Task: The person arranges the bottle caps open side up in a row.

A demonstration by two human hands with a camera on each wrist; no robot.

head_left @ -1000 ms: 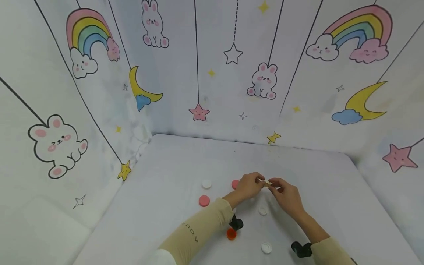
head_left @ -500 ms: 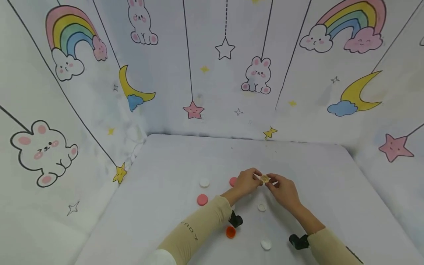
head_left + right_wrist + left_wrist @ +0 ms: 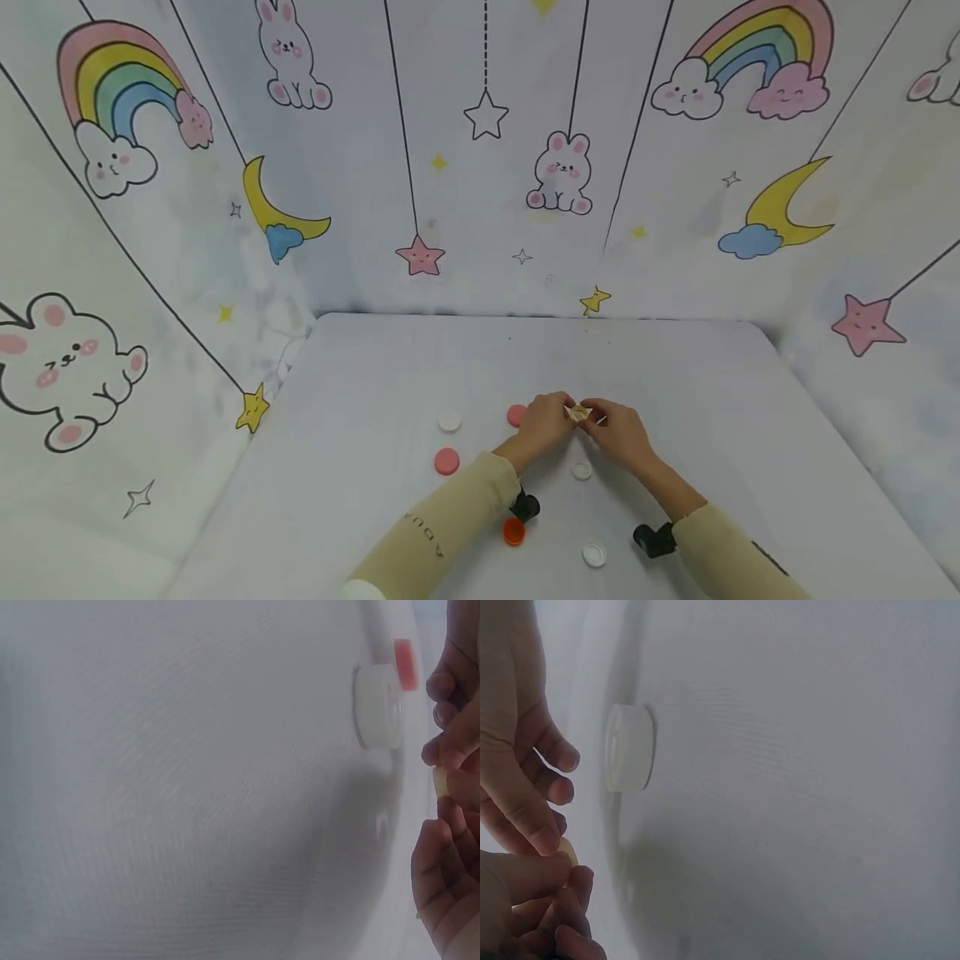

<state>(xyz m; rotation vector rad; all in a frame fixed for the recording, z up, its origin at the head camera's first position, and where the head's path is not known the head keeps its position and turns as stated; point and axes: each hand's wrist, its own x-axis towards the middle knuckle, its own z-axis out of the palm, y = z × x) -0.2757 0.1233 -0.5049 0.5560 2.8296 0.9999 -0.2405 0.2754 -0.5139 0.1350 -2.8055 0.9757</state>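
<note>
Both forearms reach forward and converge, the left forearm (image 3: 442, 521) slanting in from one side and the right forearm (image 3: 731, 546) from the other, each sleeved up to a bare wrist. The left hand (image 3: 547, 422) and right hand (image 3: 619, 432) meet at the fingertips, backs largely turned up to the head camera. Each pinches between thumb and fingertip, and the wrist views show other fingers loosely bent.

Head camera looks forward-down from afar — close wrist views share left hand (image 3: 547, 422) and right hand (image 3: 619, 433)
</note>
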